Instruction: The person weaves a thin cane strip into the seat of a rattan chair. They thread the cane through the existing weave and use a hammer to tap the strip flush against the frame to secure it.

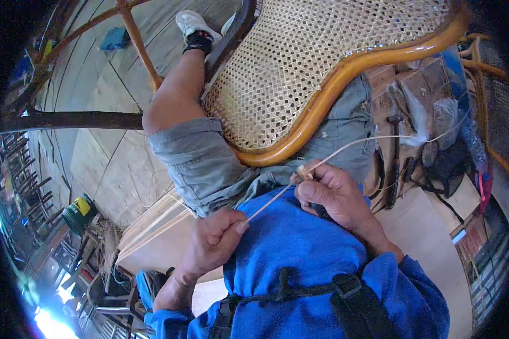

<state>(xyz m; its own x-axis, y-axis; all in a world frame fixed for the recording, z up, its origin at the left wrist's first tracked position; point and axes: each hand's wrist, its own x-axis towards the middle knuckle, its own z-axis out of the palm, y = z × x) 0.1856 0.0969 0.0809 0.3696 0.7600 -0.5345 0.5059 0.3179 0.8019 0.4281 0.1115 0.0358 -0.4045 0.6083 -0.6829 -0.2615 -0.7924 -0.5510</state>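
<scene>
1. Left hand (212,240): fingers clenched on pale cane strip (390,136).
2. Right hand (335,195): fingers pinch small tan piece (304,172) at the strip.
3. Strip spans both hands, just off near edge of woven panel (288,62); tail arcs right.
4. Panel, orange-framed, over lap.

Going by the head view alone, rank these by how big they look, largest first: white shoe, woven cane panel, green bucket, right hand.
1. Woven cane panel, by far
2. Right hand
3. White shoe and green bucket: too alike to rank
</scene>
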